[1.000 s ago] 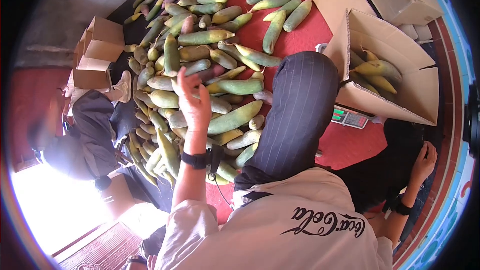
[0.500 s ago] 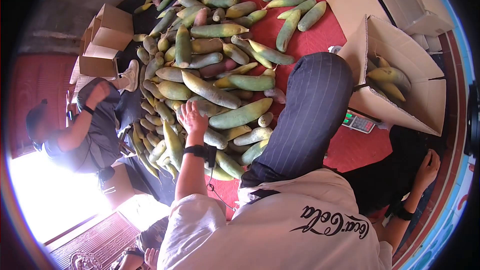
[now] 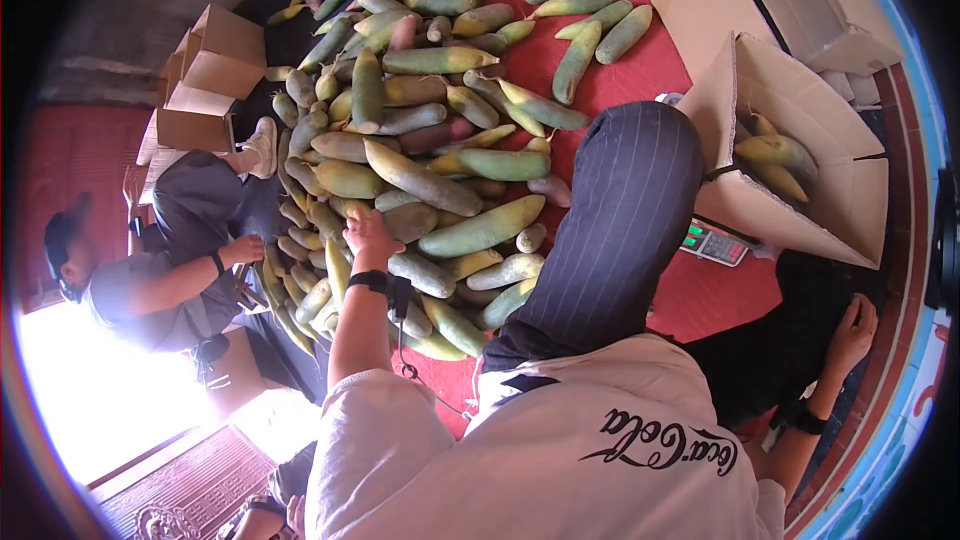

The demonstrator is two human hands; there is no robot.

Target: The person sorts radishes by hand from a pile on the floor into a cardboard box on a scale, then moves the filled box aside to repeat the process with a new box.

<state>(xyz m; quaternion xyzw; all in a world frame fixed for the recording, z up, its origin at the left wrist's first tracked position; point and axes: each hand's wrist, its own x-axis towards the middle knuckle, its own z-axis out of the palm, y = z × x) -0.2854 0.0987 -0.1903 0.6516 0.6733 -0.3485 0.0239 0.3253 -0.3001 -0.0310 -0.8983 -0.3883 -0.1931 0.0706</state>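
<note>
My left hand [image 3: 370,235] reaches into a big pile of green radishes [image 3: 480,225], fingers slightly spread at the yellowish end of one radish [image 3: 352,208]. A long pale green radish [image 3: 422,178] lies just beyond it, and another radish [image 3: 421,273] sits under the wrist. Far to the right, my right hand [image 3: 853,333] rests with fingers extended beside my dark-clothed leg, holding nothing.
A cardboard box [image 3: 850,205] on the right contains a few radishes, with a digital scale [image 3: 715,243] beside it. More boxes [image 3: 215,60] stand at the upper left. Another person [image 3: 150,285] sits at the left, one hand by the pile. Red cloth [image 3: 640,70] covers the floor.
My left hand has moved a little to the left over the pile, its fingers drawn closer together. The other person's raised arm has come down to the pile.
</note>
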